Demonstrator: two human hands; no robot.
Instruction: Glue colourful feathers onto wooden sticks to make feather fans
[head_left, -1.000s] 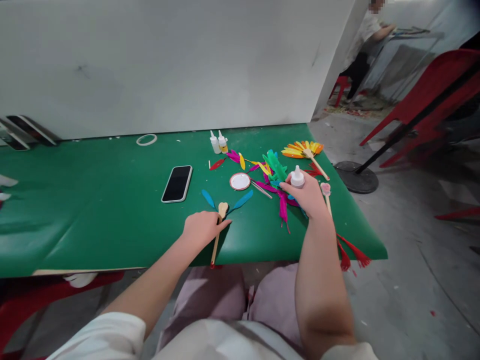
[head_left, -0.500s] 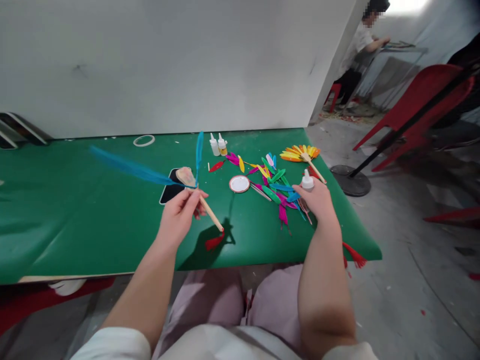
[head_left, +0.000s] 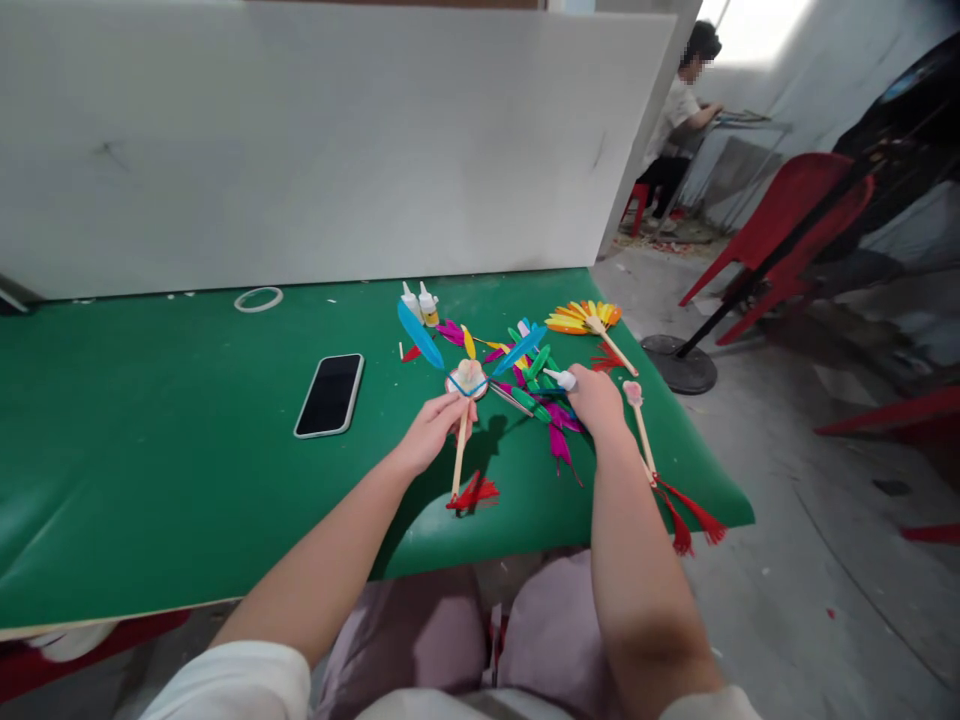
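Note:
My left hand (head_left: pixel 433 428) is closed around a small fan with a wooden handle (head_left: pixel 459 462), a pale rounded head and a red tassel. Two blue feathers (head_left: pixel 420 336) spread from it in a V. Behind the fan head lies a small round white dish (head_left: pixel 452 386), partly covered. A white squeeze bottle (head_left: pixel 562 379) is in my closed right hand (head_left: pixel 600 402), tipped over with its nozzle pointing left. Loose coloured feathers (head_left: pixel 559 440) in green, magenta, yellow and blue lie beneath and beside that hand. Tweezers (head_left: pixel 511 399) rest at the left of this pile.
A yellow-orange feather fan (head_left: pixel 585 318) and featherless fan handles (head_left: pixel 641 425) with red tassels lie at the right. Two more bottles (head_left: pixel 427 304), a phone (head_left: pixel 330 395) and a white ring (head_left: pixel 258 299) are on the green table (head_left: pixel 187 480). A person (head_left: pixel 675 115) sits beyond, near a red chair (head_left: pixel 787 230).
My left hand has moved right with the fan, which has turned to point away from me over the dish. The bottle in my right hand has tipped from upright to leftward. The view has shifted.

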